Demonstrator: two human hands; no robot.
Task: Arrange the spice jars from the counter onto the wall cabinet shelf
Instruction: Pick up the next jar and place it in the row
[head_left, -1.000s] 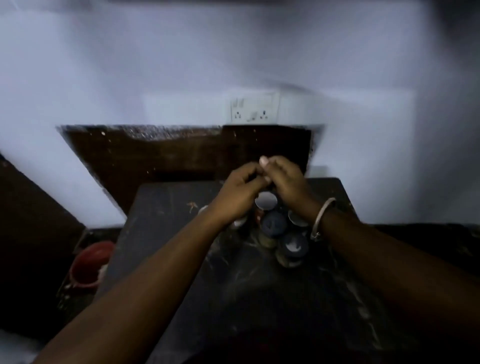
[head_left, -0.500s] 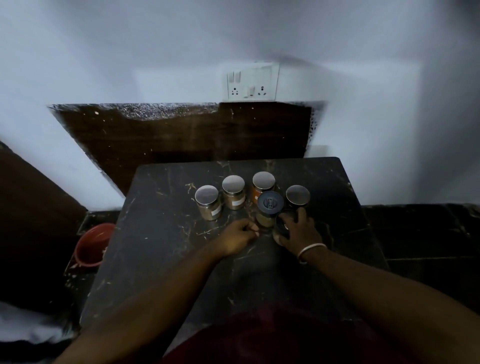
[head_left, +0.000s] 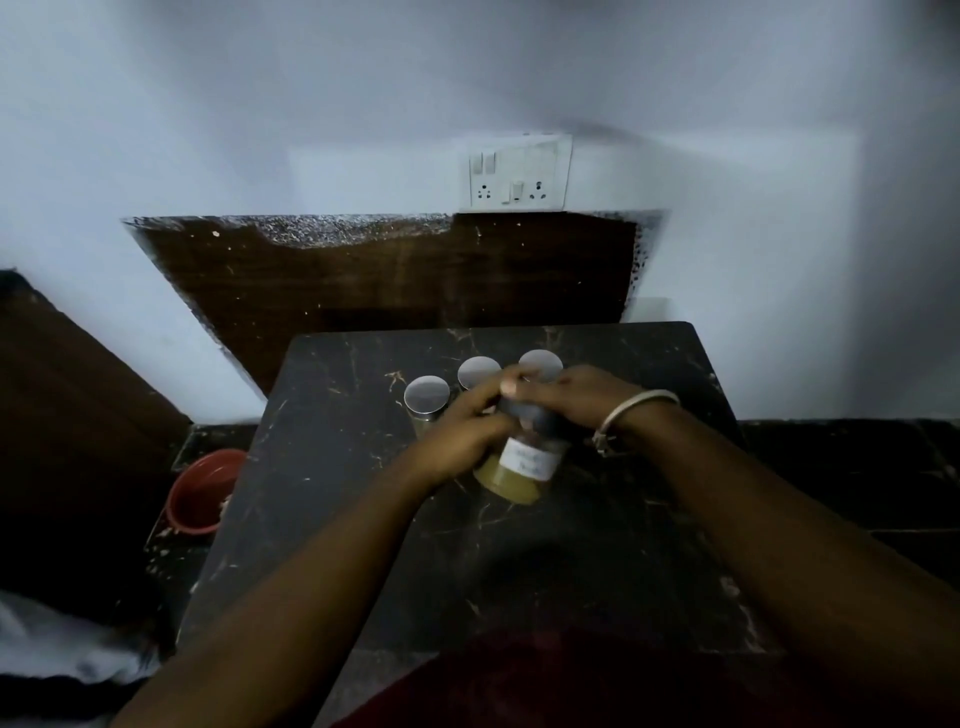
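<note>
Gripping one yellow-filled spice jar at frame centre, tilted over the dark counter: left hand curls round its glass side, right hand clamps its dark lid. Three silver-lidded jars stand just behind, toward upper centre.

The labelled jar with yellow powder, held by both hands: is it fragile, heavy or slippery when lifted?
The jar looks like clear glass: probably stiff, yet breakable if dropped. Its smooth round wall may slip or roll; the left hand and right hand both grip it. Filled only with powder, it is likely light.
</note>
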